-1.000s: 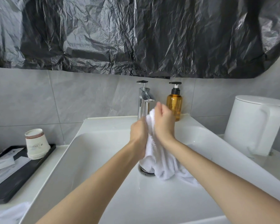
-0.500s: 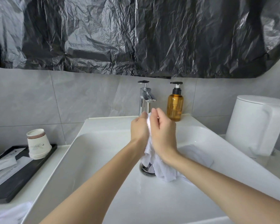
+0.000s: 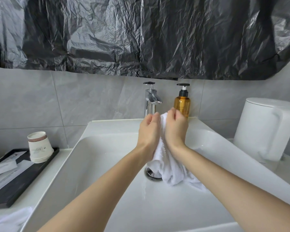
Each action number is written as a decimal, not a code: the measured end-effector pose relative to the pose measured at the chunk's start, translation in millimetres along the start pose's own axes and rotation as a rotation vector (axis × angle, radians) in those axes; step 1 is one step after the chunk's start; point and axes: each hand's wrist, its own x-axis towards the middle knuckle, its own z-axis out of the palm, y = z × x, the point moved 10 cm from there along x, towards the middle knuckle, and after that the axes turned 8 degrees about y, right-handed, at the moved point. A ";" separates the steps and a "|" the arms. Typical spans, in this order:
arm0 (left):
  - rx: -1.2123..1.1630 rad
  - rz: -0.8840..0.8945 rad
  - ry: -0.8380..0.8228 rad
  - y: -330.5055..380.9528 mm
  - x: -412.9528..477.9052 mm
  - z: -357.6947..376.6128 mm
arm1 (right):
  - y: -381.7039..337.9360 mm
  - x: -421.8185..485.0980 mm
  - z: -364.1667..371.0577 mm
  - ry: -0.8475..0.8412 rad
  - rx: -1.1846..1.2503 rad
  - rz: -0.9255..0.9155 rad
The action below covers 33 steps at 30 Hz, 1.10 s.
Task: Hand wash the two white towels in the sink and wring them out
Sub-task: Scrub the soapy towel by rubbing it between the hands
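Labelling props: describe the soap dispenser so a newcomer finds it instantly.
Start at the white sink; on its back ledge stands the chrome tap. Just right of it is the soap dispenser, the only amber bottle, topped by a black pump.

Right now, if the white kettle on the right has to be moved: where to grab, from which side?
The handle: a broad vertical loop on the kettle's near right side. Come in from the front right and close round it. The body is wide and smooth and the wall stands close behind, so the handle is likely the only firm hold.
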 end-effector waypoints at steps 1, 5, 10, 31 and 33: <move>0.016 -0.007 -0.004 -0.4 1.4 -1.6 | -4.9 -11.4 0.1 -0.042 -0.018 -0.073; -0.041 -0.037 -0.008 -0.7 1.2 -5.7 | -25.4 -25.0 8.3 -0.148 0.027 -0.245; -0.022 -0.034 -0.041 2.4 0.9 1.8 | -10.9 -12.6 -1.2 -0.037 -0.007 -0.126; -0.065 -0.127 0.042 -11.4 12.5 -12.3 | -25.7 -37.4 18.6 -0.275 -0.059 -0.267; -0.132 -0.165 -0.004 -14.8 5.2 -3.1 | -16.5 -6.7 16.3 -0.151 -0.051 -0.137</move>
